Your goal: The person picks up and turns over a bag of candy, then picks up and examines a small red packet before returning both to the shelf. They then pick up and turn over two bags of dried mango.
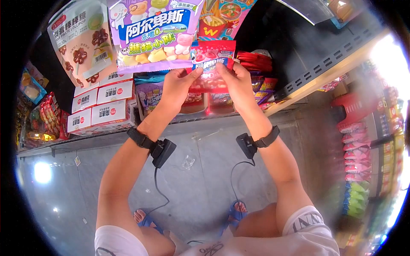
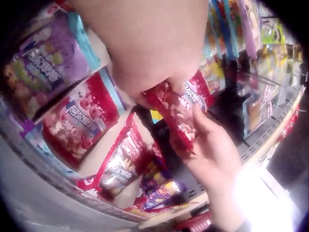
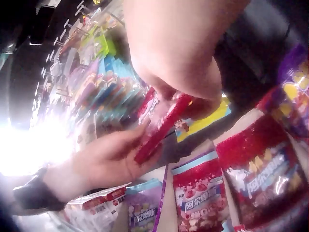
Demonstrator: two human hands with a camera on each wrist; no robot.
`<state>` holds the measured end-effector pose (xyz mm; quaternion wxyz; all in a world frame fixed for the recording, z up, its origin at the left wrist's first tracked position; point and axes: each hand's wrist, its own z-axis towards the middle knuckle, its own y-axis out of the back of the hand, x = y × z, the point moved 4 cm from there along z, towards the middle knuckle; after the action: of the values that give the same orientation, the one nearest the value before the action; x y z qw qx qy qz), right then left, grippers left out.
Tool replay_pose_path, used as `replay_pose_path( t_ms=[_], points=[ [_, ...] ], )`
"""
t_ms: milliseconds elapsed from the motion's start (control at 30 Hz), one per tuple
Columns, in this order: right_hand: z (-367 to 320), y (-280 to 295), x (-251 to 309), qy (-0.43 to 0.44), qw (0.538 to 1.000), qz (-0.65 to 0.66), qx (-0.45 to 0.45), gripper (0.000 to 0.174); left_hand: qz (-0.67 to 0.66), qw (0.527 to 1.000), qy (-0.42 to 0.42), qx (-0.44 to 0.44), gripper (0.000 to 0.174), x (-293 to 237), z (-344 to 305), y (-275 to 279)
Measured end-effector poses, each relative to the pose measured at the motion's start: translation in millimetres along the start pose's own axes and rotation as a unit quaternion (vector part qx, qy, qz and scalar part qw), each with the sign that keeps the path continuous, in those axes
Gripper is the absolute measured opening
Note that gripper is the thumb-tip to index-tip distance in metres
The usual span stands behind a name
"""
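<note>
A small red bag of gummy candy (image 1: 210, 81) is held level between both hands, over the front of a shelf. My left hand (image 1: 178, 87) pinches its left side, thumb on the printed front. On its right side my right hand (image 1: 241, 87) pinches it the same way, fingers behind the bag. In the left wrist view the red candy bag (image 2: 176, 113) bends slightly between the hands; the right wrist view shows the candy bag (image 3: 161, 118) nearly edge-on. Just behind it in the head view hangs a larger purple candy bag (image 1: 156, 36).
White boxes (image 1: 104, 106) are stacked left on the shelf. Below the hands, display boxes hold more bags, including a red candy bag (image 3: 200, 198) and a purple candy bag (image 2: 48, 65). A brown lollipop pouch (image 1: 81, 47) hangs at left. A wooden shelf edge (image 1: 320, 81) runs along the right.
</note>
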<state>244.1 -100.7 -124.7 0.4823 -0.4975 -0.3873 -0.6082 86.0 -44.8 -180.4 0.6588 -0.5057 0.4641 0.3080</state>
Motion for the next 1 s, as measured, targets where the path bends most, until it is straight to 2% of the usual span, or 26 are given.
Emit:
replay_pose_path(
  t_ms=[67,167,233,267,300,367,467,633,667,700,833,933,1000],
  points=[
    [3,2,-7,0.037,0.996,-0.064,-0.044,0.025,0.046,0.998,-0.009,-0.035,0.023,-4,-1,3],
    [8,7,-17,0.149,0.973,-0.146,-0.096,0.031,0.144,0.983,-0.045,-0.1,0.024,-14,-5,7],
    [3,-6,-8,0.095,0.991,-0.098,-0.008,0.035,0.17,0.973,-0.097,-0.119,0.026,-22,-11,4],
    [1,-12,-6,0.067,0.994,-0.073,0.035,0.038,0.151,0.979,-0.104,-0.093,0.027,-23,-14,-2],
    [2,-17,-8,0.083,0.993,-0.07,0.036,0.043,0.132,0.983,-0.111,-0.067,0.028,-24,-16,-10],
    [0,-13,-9,0.059,0.997,-0.05,0.017,0.043,0.073,0.988,-0.136,-0.022,0.03,-27,-24,-28],
    [-4,-12,-6,0.025,0.999,0.033,-0.01,0.036,0.144,0.98,-0.135,0.019,0.029,-21,-26,-33],
    [-2,3,-1,-0.012,0.995,0.077,-0.057,0.026,0.155,0.976,-0.112,-0.106,0.024,-23,-19,-15],
    [-2,4,2,-0.017,0.994,0.095,-0.06,0.025,0.139,0.982,-0.102,-0.073,0.025,-22,-14,-11],
    [3,4,2,0.017,0.991,0.123,-0.05,0.024,0.123,0.987,-0.092,-0.04,0.026,-23,-10,-9],
    [6,12,3,-0.004,0.989,0.143,-0.036,0.026,0.022,0.995,-0.045,0.088,0.032,-25,-16,-20],
    [6,10,8,-0.004,0.989,0.142,-0.042,0.024,0.107,0.987,-0.03,0.113,0.035,-23,-13,-17],
    [7,9,9,0.007,0.991,0.116,-0.067,0.021,0.1,0.99,-0.029,0.09,0.036,-23,-11,-14]
  ],
)
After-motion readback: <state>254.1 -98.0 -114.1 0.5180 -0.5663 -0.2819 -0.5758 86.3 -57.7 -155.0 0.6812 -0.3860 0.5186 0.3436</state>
